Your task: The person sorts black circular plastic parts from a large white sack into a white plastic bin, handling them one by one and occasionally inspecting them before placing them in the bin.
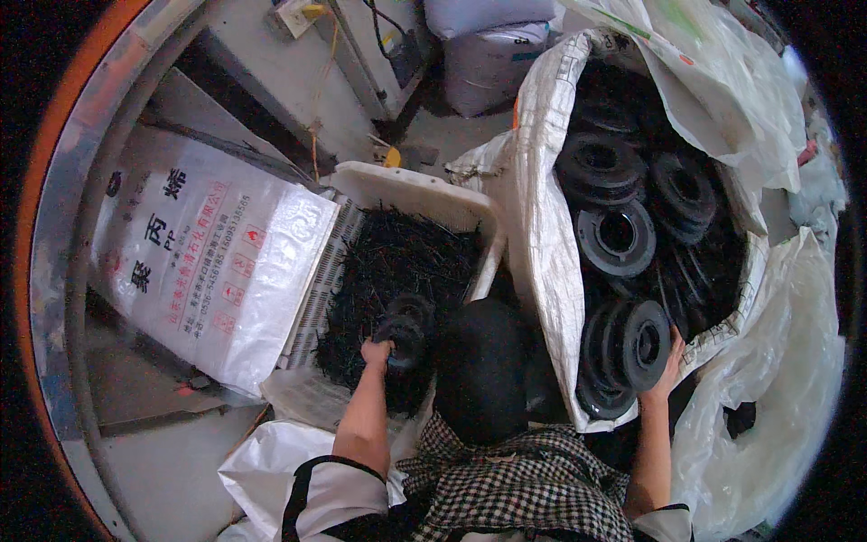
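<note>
My left hand grips the edge of a black plastic spool above a pale plastic crate filled with thin black plastic strips. On the right, my right hand rests against the outer side of a dark flanged spool at the near end of a white woven sack. That spool leans against several similar ones; whether my fingers close on it is hard to see. Further spools lie deeper in the open sack, with black plastic film beside them.
A white printed woven bag lies left of the crate. Full pale sacks stand beyond it. Translucent plastic sheeting bunches along the right, and white bag material lies near my left arm. A cord hangs at the back.
</note>
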{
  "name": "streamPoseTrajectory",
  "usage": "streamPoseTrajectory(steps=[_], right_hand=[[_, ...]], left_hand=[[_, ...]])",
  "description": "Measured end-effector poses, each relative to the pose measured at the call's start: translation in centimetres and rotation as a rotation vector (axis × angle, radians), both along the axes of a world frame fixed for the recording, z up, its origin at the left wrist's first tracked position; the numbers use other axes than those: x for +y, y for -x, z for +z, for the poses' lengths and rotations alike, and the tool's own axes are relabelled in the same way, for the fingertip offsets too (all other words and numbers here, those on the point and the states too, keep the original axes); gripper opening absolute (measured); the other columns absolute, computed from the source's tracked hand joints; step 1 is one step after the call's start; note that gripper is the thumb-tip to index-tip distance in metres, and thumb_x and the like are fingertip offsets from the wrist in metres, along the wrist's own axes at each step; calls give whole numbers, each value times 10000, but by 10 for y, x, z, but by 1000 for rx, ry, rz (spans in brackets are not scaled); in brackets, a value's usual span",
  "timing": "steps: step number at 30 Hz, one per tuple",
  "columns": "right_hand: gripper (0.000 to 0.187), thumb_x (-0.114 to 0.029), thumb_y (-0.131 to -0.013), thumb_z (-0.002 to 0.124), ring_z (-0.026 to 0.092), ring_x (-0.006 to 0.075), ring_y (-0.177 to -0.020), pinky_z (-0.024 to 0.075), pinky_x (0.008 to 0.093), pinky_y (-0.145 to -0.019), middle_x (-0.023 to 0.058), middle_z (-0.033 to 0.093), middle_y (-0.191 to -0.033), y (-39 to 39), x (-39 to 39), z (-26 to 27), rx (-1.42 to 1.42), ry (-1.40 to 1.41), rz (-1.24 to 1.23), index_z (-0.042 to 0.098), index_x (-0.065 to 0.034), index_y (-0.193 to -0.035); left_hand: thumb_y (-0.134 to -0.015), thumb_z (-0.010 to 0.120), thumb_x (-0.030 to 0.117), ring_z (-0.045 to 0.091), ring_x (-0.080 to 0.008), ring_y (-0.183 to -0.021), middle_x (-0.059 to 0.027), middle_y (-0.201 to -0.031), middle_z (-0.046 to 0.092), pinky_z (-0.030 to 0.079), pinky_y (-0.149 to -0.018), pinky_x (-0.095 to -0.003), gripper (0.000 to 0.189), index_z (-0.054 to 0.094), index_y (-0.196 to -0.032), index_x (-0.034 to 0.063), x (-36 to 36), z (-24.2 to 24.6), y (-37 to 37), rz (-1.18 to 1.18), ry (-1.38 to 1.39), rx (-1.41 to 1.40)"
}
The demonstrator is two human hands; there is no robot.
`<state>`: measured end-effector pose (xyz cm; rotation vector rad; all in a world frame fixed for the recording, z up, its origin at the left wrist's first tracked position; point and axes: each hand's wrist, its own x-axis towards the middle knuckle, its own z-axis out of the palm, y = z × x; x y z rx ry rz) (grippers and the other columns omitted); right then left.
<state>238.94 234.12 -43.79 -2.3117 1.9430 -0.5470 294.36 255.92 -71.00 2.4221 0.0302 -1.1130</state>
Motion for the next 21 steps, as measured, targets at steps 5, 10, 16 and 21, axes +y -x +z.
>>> streamPoseTrajectory(steps=[5, 10, 16, 21], right_hand=[[676, -279, -781, 715, 433, 421, -1245, 361, 470, -1050, 208, 462, -1341, -8, 0, 5, -102, -125, -146, 465, -1, -1344], [629, -321, -812, 681, 416, 415, -1260, 349, 487, -1050, 192, 462, -1352, 6, 0, -5, 21, -48, -9, 500, 10, -1315], [636, -332, -808, 682, 417, 422, -1249, 344, 490, -1050, 200, 456, -1360, -11, 3, 14, -12, -110, -64, 506, 18, -1309], [667, -328, -793, 695, 410, 434, -1250, 335, 494, -1055, 204, 449, -1371, 1, 3, 1, 97, -68, 11, 488, 26, -1319]], left_hand=[[-672, 794, 90, 555, -375, -1171, -215, -1388, 487, 488, -926, -466, 949, 322, -1494, 83, -4, 35, 31, 403, 248, 167], [-695, 790, 63, 495, -368, -1250, -205, -1467, 388, 482, -964, -493, 1023, 210, -1536, 124, -63, 53, 28, 254, 134, 164], [-662, 871, 213, 499, -392, -1237, -221, -1453, 383, 455, -981, -569, 1039, 270, -1503, 119, -91, 35, 9, 109, -104, 193], [-608, 893, 228, 544, -373, -1148, -216, -1288, 496, 449, -972, -537, 886, 415, -1334, 55, -103, 56, 31, -197, -267, -216]])
